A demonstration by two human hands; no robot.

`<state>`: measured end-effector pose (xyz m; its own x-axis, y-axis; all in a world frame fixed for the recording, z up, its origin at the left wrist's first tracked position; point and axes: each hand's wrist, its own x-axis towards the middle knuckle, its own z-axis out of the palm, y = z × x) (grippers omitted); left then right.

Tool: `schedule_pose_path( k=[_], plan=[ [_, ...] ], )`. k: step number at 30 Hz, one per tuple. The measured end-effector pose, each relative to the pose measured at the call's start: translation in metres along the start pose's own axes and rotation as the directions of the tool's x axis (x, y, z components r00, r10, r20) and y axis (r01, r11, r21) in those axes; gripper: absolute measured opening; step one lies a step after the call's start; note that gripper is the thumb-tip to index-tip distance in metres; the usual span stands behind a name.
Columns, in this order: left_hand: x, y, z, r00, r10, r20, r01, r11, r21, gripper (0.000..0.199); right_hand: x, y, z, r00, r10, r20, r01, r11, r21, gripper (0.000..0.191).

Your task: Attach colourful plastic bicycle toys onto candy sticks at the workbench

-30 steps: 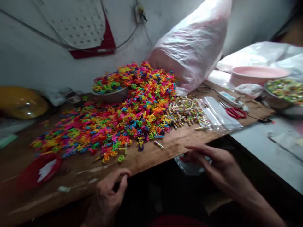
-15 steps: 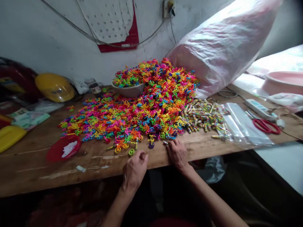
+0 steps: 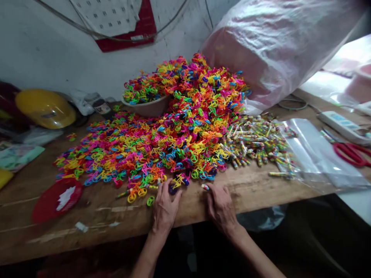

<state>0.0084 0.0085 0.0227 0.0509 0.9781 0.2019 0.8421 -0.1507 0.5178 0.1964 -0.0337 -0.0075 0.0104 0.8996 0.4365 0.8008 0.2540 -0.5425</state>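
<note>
My left hand (image 3: 165,206) is at the front edge of the pile, thumb and forefinger spread. Just beyond the fingertips, and partly between them, lies a small yellow-and-purple plastic toy bicycle (image 3: 178,181). My right hand (image 3: 222,205) rests low over the table with curled fingers. A short printed tube (image 3: 205,187) with a white end pokes out at its fingertips; the rest is hidden. Beside my left hand are a green plastic ring (image 3: 150,200) and a few orange pieces. Behind both hands spreads a large heap of bright plastic toy pieces (image 3: 156,143).
A bowl (image 3: 149,108) heaped with pieces stands in the pile. Several printed tubes (image 3: 257,141) lie to the right, near clear plastic bags (image 3: 321,154) and red-handled scissors (image 3: 349,152). A red lid (image 3: 43,204) is at left. A big pale sack (image 3: 269,50) leans behind.
My left hand has moved forward to the toy bicycle, and its curled fingers have spread. My right hand stays by the tube. The view has shifted.
</note>
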Motion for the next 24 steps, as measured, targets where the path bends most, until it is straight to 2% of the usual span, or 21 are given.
schedule_pose_path(
  k=[3,6,10,13,18,21,24],
  plan=[
    [-0.004,-0.001,0.002,1.000,-0.006,-0.015,0.006,0.999,-0.035,0.040,0.003,-0.004,0.000,0.994,0.063,0.093,-0.049,0.989,-0.143,0.027],
    [-0.005,-0.001,0.004,0.999,0.001,-0.041,-0.003,0.998,-0.058,0.039,0.008,-0.007,-0.001,0.991,0.083,0.108,-0.060,0.979,-0.197,0.025],
    [-0.007,-0.003,0.000,0.998,0.041,-0.039,-0.045,0.994,-0.098,0.042,0.009,-0.006,-0.007,0.995,0.047,0.084,-0.033,0.987,-0.160,0.025],
    [-0.014,-0.006,0.000,0.995,0.086,-0.045,-0.092,0.985,-0.146,0.035,0.007,0.000,-0.007,0.998,-0.015,0.059,0.021,0.995,-0.101,0.023],
    [-0.021,-0.007,0.002,0.987,0.091,-0.130,-0.116,0.972,-0.205,0.032,0.005,0.006,0.002,0.999,-0.043,-0.002,0.042,0.995,-0.093,0.023],
    [-0.021,-0.003,-0.020,0.978,0.096,-0.183,-0.138,0.962,-0.236,0.028,0.010,-0.004,-0.014,0.998,-0.058,-0.020,0.057,0.998,-0.040,0.023],
    [-0.027,-0.002,-0.061,0.964,0.128,-0.233,-0.178,0.962,-0.209,0.031,0.015,-0.024,-0.062,0.980,-0.047,-0.193,0.054,0.998,0.032,0.022]
  ],
)
